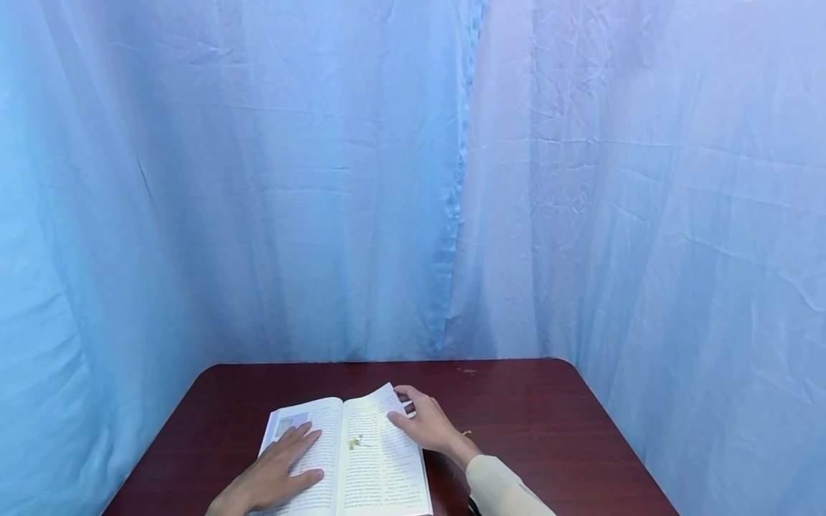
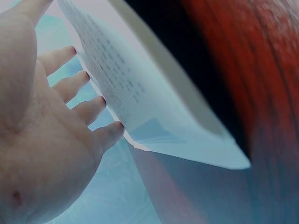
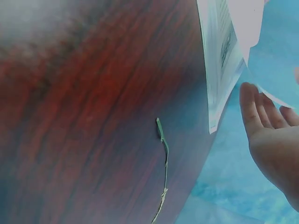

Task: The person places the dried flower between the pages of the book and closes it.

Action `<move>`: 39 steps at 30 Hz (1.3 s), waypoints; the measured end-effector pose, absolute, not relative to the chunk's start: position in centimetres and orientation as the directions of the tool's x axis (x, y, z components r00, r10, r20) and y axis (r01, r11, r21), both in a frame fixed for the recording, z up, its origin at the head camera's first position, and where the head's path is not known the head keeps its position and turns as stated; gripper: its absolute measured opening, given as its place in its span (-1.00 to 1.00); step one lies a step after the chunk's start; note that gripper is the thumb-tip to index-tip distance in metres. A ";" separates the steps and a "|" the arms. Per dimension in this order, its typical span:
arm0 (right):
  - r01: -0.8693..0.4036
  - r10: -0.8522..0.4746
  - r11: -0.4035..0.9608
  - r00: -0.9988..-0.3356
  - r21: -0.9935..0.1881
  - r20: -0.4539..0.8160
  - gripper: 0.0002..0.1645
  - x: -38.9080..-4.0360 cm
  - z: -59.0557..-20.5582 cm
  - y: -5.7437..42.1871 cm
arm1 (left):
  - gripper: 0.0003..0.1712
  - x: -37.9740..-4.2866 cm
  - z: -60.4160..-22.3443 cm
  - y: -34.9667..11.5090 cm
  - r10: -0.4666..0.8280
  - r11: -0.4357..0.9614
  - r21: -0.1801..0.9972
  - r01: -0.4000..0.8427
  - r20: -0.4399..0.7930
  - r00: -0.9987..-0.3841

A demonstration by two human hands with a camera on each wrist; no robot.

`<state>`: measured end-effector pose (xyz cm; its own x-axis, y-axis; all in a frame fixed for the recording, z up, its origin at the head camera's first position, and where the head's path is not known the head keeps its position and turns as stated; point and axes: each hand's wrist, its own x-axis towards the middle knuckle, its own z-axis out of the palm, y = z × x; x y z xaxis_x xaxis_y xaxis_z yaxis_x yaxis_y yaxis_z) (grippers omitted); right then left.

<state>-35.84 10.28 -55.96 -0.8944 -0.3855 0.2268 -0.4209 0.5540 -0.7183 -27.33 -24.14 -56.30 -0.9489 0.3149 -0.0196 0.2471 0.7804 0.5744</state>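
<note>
An open book (image 1: 325, 423) with printed pages lies at the table's near side. On its left page rests my left hand (image 1: 276, 469), fingers straight and spread; the left wrist view has those fingertips against the printed page (image 2: 112, 70). My right hand (image 1: 427, 424) pinches the upper outer part of the right page (image 1: 381, 405), thumb on top and fingers beneath. That page is lifted and curved, with other pages visible below it in the right wrist view. A small yellow flower sprig (image 1: 356, 443) lies on the right page near the book's middle.
The book lies on a dark red wooden table (image 1: 516, 401). A thin dried green stem (image 3: 165, 158) is on the tabletop to the right of the book, close to my right wrist. Blue curtains (image 1: 323, 179) hang around the back and sides.
</note>
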 end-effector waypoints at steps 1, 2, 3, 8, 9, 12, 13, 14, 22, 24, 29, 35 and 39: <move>-0.412 -0.388 0.546 -0.896 -0.729 0.216 -0.32 -35.7 -55.9 10.3 | -0.03 -27.3 -56.3 -24.2 0.316 0.780 0.574 0.249 -0.018 -0.948; -0.403 -0.389 0.541 -0.898 -0.738 0.205 -0.31 -35.5 -55.9 10.4 | -0.03 -27.3 -56.2 -24.2 0.317 0.779 0.576 0.250 -0.018 -0.948; -0.394 -0.390 0.535 -0.900 -0.747 0.195 -0.30 -35.3 -55.8 10.4 | -0.03 -27.3 -56.2 -24.2 0.318 0.778 0.576 0.250 -0.018 -0.948; -0.384 -0.412 0.507 -0.894 -0.772 0.174 -0.29 -34.5 -55.7 10.6 | -0.04 -27.1 -56.0 -24.1 0.324 0.775 0.577 0.258 -0.011 -0.946; -0.386 -0.418 0.501 -0.892 -0.775 0.174 -0.29 -34.3 -55.6 10.7 | -0.04 -27.1 -56.1 -24.1 0.324 0.774 0.578 0.258 -0.011 -0.946; -0.393 -0.432 0.481 -0.884 -0.784 0.179 -0.28 -33.9 -55.6 10.8 | -0.04 -27.2 -56.1 -24.2 0.317 0.776 0.580 0.249 -0.018 -0.948; -0.395 -0.435 0.477 -0.882 -0.786 0.179 -0.28 -33.7 -55.6 10.8 | -0.04 -27.2 -56.1 -24.2 0.315 0.778 0.578 0.246 -0.020 -0.949; -0.393 -0.438 0.471 -0.881 -0.790 0.177 -0.27 -33.6 -55.6 10.8 | -0.04 -27.3 -56.1 -24.2 0.312 0.780 0.576 0.243 -0.022 -0.950; -0.440 -0.500 0.397 -0.840 -0.806 0.212 -0.24 -32.3 -55.1 10.6 | -0.03 -27.4 -55.7 -24.1 0.302 0.785 0.577 0.224 -0.041 -0.953; -0.438 -0.506 0.396 -0.837 -0.807 0.207 -0.23 -32.1 -55.0 10.4 | -0.03 -27.4 -55.5 -24.2 0.313 0.777 0.581 0.242 -0.024 -0.949; -0.445 -0.526 0.379 -0.825 -0.811 0.207 -0.23 -31.5 -54.7 10.0 | -0.04 -27.4 -55.3 -24.5 0.336 0.769 0.557 0.314 0.066 -0.940; -0.479 -0.566 0.340 -0.791 -0.810 0.230 -0.27 -30.9 -54.5 9.5 | -0.08 -27.6 -54.5 -24.7 0.319 0.765 0.526 0.370 0.189 -0.929; -0.520 -0.592 0.345 -0.766 -0.781 0.248 -0.31 -30.5 -54.3 8.9 | -0.10 -27.6 -53.2 -24.6 0.254 0.755 0.560 0.340 0.229 -0.940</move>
